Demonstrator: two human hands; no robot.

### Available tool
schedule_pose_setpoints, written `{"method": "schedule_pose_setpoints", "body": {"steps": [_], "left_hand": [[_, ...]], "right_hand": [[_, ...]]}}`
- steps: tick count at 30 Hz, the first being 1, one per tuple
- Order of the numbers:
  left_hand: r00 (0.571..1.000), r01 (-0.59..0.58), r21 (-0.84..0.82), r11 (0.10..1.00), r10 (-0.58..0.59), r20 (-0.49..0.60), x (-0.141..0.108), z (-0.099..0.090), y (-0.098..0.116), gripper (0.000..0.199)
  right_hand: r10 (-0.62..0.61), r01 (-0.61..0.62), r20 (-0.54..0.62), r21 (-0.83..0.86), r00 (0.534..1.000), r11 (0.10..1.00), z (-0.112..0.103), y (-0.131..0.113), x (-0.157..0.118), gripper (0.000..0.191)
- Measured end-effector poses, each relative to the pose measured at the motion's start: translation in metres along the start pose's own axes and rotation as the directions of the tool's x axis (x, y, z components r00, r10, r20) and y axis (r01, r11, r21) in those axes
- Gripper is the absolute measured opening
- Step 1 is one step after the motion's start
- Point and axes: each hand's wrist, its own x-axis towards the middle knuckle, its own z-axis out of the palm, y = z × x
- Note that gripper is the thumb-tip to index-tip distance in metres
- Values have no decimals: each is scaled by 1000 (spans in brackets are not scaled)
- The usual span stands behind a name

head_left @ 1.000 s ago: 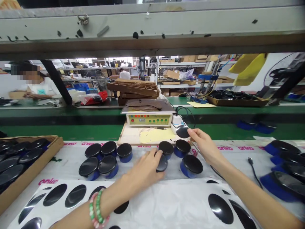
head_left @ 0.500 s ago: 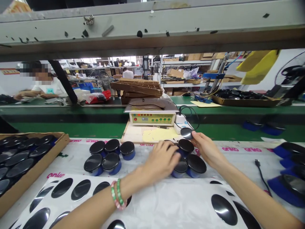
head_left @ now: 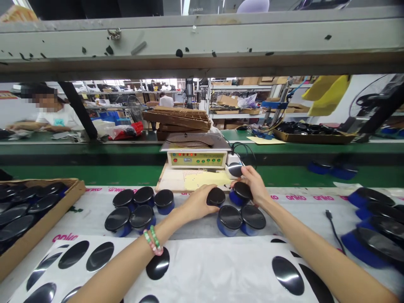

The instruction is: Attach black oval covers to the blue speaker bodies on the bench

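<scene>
My left hand (head_left: 196,205), with a green and pink bead bracelet at its wrist, has thumb and fingers round a black-topped round unit (head_left: 216,196). In a pinch, my right hand (head_left: 255,184) holds up a thin glossy black disc (head_left: 235,169) by its edge. Just below that hand stands another unit with a blue side (head_left: 241,192). Two more black-topped units (head_left: 229,219) are nearer me. Left of my left hand, several such units (head_left: 142,217) stand in a close group. A white sheet (head_left: 217,263) bearing black discs (head_left: 288,275) lies in front.
A cardboard tray (head_left: 67,210) of black-topped units is on the left. Behind my hands stands a control box (head_left: 197,160) with buttons. More blue units (head_left: 372,248) and a cable (head_left: 335,230) lie on the right. A shelf beam (head_left: 202,48) crosses above; a co-worker (head_left: 58,118) sits beyond.
My left hand has stopped sweeping over the units and now grips one. My right hand still holds the black disc. The view has shifted slightly.
</scene>
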Motion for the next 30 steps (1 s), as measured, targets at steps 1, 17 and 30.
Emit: {"method": "schedule_pose_setpoints", "body": {"steps": [1,17,30], "left_hand": [[1000,-5,-20,1000,5,11,-1,-3,1,60],[938,-75,-218,973,-6,-348,-61,-39,102,68],[739,-287,538,793,540,-403,-94,-67,90,40]], "right_hand": [[-23,24,-13,21,1000,999,0,-7,-2,25],[-212,226,-89,198,973,954,111,-78,-93,23],[-82,71,59,170,995,983,135,-64,-110,26]]}}
